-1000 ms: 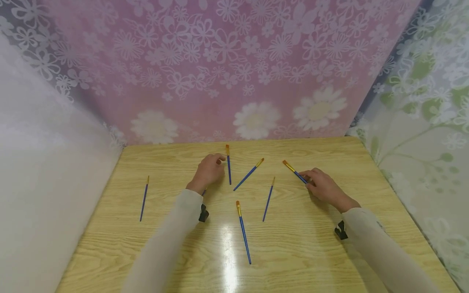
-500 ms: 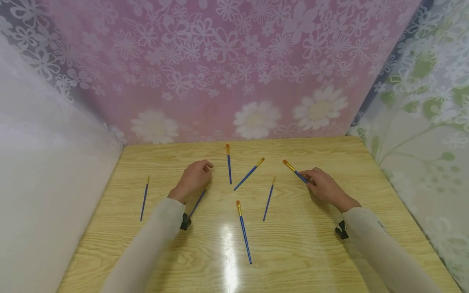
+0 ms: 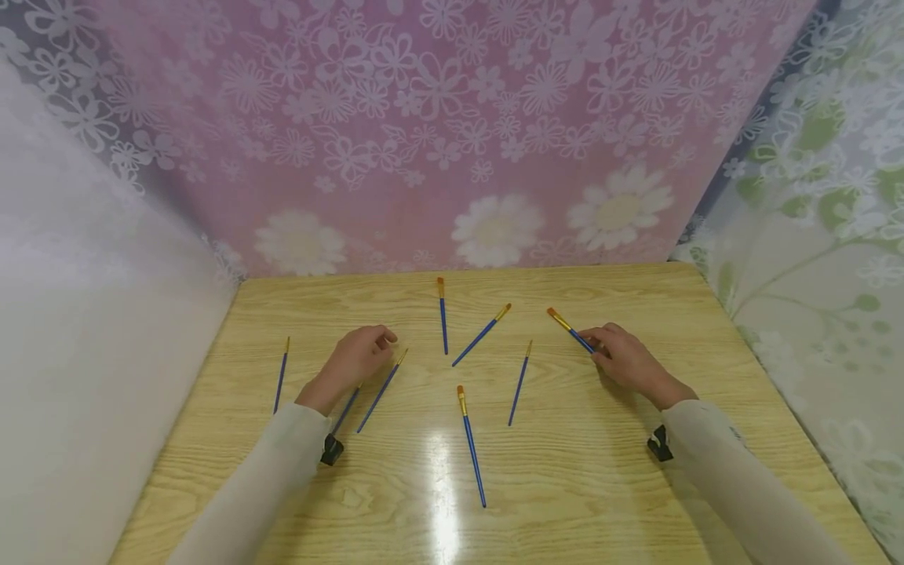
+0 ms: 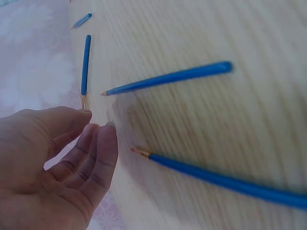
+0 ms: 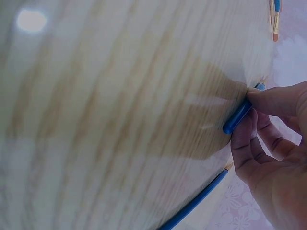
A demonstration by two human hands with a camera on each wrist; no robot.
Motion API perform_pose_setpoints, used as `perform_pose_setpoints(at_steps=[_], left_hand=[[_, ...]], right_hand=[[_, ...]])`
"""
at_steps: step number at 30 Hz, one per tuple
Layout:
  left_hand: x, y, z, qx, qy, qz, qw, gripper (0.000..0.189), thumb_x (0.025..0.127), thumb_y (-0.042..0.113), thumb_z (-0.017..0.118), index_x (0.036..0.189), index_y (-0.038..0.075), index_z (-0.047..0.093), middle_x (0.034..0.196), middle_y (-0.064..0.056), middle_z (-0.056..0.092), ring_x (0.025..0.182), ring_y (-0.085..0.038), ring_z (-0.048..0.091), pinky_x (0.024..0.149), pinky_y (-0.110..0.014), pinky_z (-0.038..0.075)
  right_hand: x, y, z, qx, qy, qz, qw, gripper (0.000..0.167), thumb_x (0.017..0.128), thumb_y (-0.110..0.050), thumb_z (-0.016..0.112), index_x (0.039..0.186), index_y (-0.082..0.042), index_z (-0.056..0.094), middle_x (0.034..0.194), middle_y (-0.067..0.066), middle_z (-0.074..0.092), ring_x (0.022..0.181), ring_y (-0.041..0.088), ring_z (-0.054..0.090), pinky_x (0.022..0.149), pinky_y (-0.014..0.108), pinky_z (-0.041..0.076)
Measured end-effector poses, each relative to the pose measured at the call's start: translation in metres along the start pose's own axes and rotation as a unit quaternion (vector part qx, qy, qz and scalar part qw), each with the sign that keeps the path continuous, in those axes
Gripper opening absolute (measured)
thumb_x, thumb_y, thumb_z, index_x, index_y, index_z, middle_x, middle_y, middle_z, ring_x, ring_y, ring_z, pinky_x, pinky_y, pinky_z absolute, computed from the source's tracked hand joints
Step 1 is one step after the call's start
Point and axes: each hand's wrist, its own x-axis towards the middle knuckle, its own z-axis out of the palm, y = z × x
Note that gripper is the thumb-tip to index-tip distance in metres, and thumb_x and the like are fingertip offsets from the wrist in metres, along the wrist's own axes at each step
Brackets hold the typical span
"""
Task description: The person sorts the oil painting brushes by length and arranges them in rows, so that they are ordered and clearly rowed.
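Observation:
My left hand [image 3: 359, 357] hovers over the left part of the wooden table, fingers loosely bent. In the left wrist view, nothing sits between its thumb and fingers. Just right of it lies a slim blue paintbrush [image 3: 381, 392]; a second paintbrush [image 3: 348, 408] is partly hidden under the left wrist. Farther left, another slim paintbrush [image 3: 281, 375] has its lower end covered by the sleeve. On the right side, my right hand [image 3: 627, 361] pinches the blue handle of a flat paintbrush [image 3: 565, 322] between thumb and fingers, its brown bristles pointing away to the back left.
Between the hands lie more paintbrushes: an upright one [image 3: 443, 318] at the back, a slanted one [image 3: 482, 336], a slim one [image 3: 520, 384] and a larger flat one [image 3: 472, 447] nearer the front. Behind the table [image 3: 579, 486] hangs a pink flowered curtain [image 3: 395, 157].
My left hand has moved left and nearer, away from the upright paintbrush at the back, uncovering the slim paintbrush beneath it. The right hand stays still with its paintbrush.

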Motion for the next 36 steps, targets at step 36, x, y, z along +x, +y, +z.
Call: perform_pose_setpoints(at_steps=[36], left_hand=[[-0.084,-0.028,-0.008,0.042,-0.018,-0.039,0.9982,0.035,0.103,0.017,0.076,0.135,0.007,0.070,0.110,-0.004,0.074,0.096,-0.020,0.067,0.098,-0.061,0.053]], right_hand=[[0.002,0.004,0.000,0.015,-0.010,0.012,0.9998,0.044,0.106,0.001,0.064,0.150,0.003,0.060,0.120,0.023,0.063,0.093,0.024,0.064,0.075,0.039,0.053]])
